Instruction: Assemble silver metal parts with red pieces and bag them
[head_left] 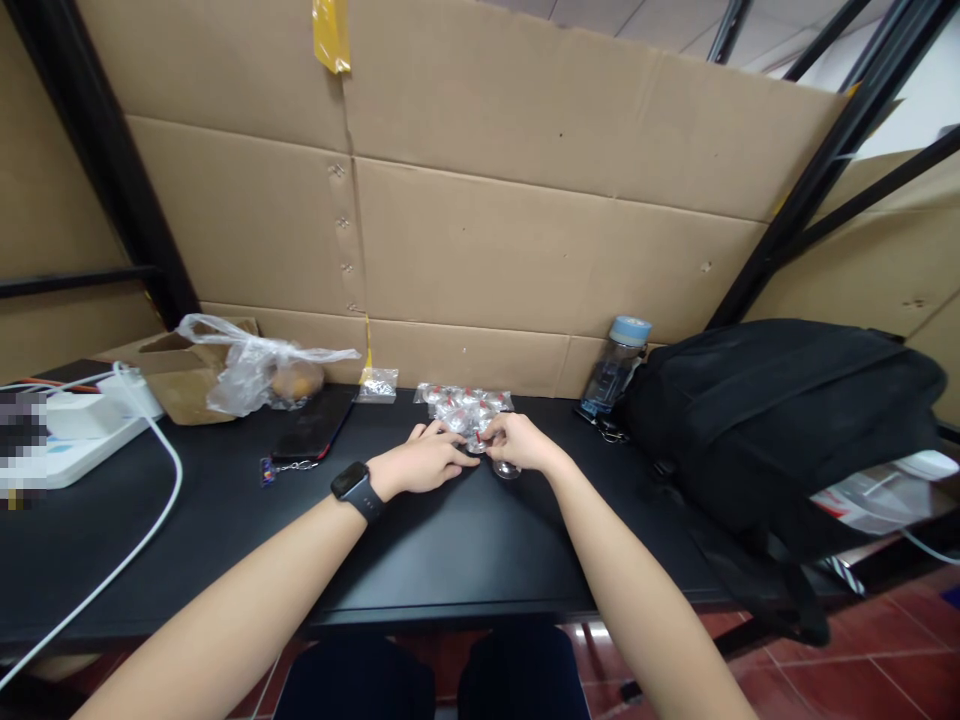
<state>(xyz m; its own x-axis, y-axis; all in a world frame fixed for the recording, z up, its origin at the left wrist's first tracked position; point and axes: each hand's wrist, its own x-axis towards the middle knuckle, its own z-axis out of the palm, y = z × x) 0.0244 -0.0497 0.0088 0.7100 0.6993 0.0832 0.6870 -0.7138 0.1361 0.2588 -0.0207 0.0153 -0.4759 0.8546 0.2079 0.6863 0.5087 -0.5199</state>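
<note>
Several small clear plastic packets [457,398] with red marks and shiny contents lie in a pile on the black table [450,560], against the cardboard wall. My left hand [426,462], wearing a dark watch [357,488] at the wrist, rests at the pile's near left edge, its fingers stretched out and apart. Thumb and fingers of my right hand [521,443] pinch a small clear packet [475,442] at the pile's near right edge. Under that hand, a round, clear, shiny item [505,469] is partly covered. What the packets contain is too small to make out.
To the left are a power strip [82,450] with a white cable, a cardboard box [187,385], a plastic bag [259,370] and a dark phone [315,425]. A flat clear packet [377,385] lies behind. At right stand a blue-lidded bottle [616,365] and a black backpack [772,420].
</note>
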